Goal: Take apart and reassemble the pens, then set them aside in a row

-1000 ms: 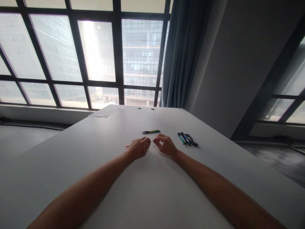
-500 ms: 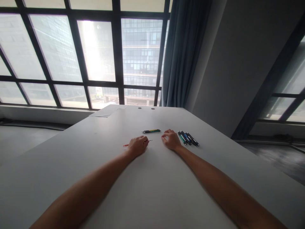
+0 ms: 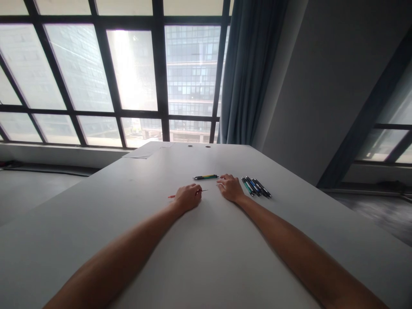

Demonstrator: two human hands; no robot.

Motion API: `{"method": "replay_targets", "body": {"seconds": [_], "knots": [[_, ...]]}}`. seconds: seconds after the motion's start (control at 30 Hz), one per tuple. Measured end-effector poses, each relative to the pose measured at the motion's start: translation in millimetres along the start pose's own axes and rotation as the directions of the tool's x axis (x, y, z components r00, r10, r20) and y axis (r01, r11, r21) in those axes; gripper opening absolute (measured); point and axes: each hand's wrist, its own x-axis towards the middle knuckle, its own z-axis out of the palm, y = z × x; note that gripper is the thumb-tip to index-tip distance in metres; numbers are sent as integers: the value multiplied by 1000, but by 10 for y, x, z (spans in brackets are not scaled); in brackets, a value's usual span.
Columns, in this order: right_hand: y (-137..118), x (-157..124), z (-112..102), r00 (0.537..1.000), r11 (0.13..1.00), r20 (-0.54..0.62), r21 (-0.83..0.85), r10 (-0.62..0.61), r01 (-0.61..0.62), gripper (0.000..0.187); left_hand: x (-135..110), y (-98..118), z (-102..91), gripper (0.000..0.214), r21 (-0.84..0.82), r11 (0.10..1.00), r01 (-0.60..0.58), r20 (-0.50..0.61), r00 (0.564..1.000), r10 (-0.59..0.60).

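My left hand (image 3: 188,198) rests on the white table (image 3: 206,240), fingers curled around a thin pen refill (image 3: 204,190) whose dark tip sticks out to the right and whose red end shows on the left. My right hand (image 3: 229,188) lies a little to the right, fingers loosely curled, close to a green and yellow pen (image 3: 205,177) just beyond it. Whether it holds anything I cannot make out. A row of several pens (image 3: 256,187) lies right beside that hand.
A sheet of paper (image 3: 141,152) lies at the table's far left corner, near two small round holes (image 3: 198,146). Behind the table are large windows, a blue curtain (image 3: 247,73) and a grey wall.
My right hand let go of the refill's tip and moved right and away, toward the green and yellow pen. The left hand kept the refill.
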Motion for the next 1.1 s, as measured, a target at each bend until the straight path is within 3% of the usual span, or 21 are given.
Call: {"method": "replay_targets", "body": {"seconds": [0.1, 0.23, 0.37, 0.47, 0.57, 0.67, 0.93, 1.1], "knots": [[-107, -82, -78, 989, 991, -92, 53, -117, 122, 31, -5, -28, 18, 24, -7, 999, -39, -15, 999, 39], [-326, -191, -148, 915, 909, -125, 127, -383, 398, 18, -8, -49, 22, 25, -10, 995, -100, -37, 994, 100], [-407, -196, -127, 886, 882, -157, 121, -436, 456, 17, -12, -39, 3, 27, -14, 992, -124, -23, 992, 123], [-281, -152, -109, 907, 906, -163, 114, -388, 408, 15, -7, -36, -1, 29, 11, 998, -63, -6, 998, 63], [-62, -119, -125, 961, 973, -216, 112, -175, 202, 12, 13, -59, 13, 28, 55, 994, 91, -6, 996, -91], [79, -121, -150, 968, 990, -249, 119, -39, 70, 9, 45, -100, 45, 28, 68, 980, 189, -7, 982, -189], [-185, -160, -104, 995, 999, -100, 20, -23, 25, 7, 61, -138, 97, 33, 51, 989, 141, -23, 990, -140], [-202, -175, -121, 1000, 1000, -29, -28, -2, 2, 6, 51, -150, 110, 32, 29, 995, 95, -53, 994, -93]]}}
